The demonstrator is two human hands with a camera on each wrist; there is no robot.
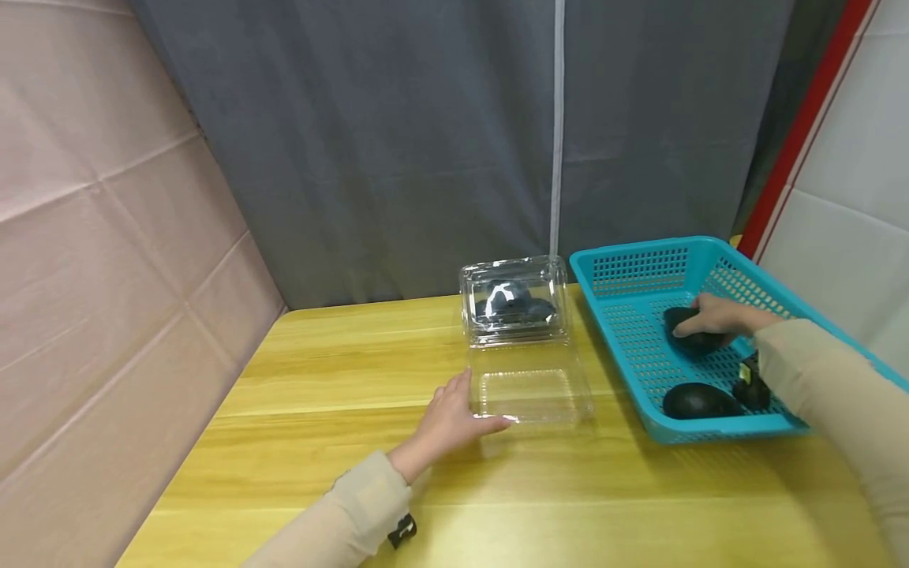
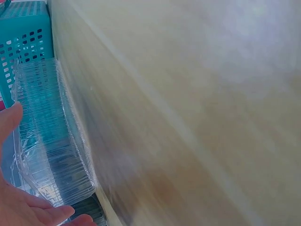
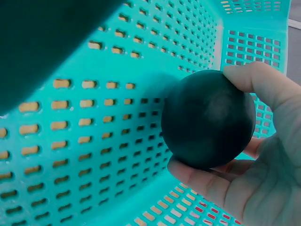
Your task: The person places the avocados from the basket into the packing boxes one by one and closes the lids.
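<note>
Inside the blue-green basket, my right hand grips a dark, smooth avocado, thumb on one side and fingers on the other. Another dark avocado lies by the basket's near wall. My left hand is at the near left corner of a clear plastic box. Its thumb stretches along the near edge and its fingers lie along the left side, fairly straight. Behind, dark rounded shapes show through the clear plastic rear part; whether this is a lid or a second box is unclear.
The wooden table carries the box in the middle and the basket on the right. A grey curtain hangs behind. A pinkish covered wall stands left and a white panel right. A black wrist device sits under my right sleeve.
</note>
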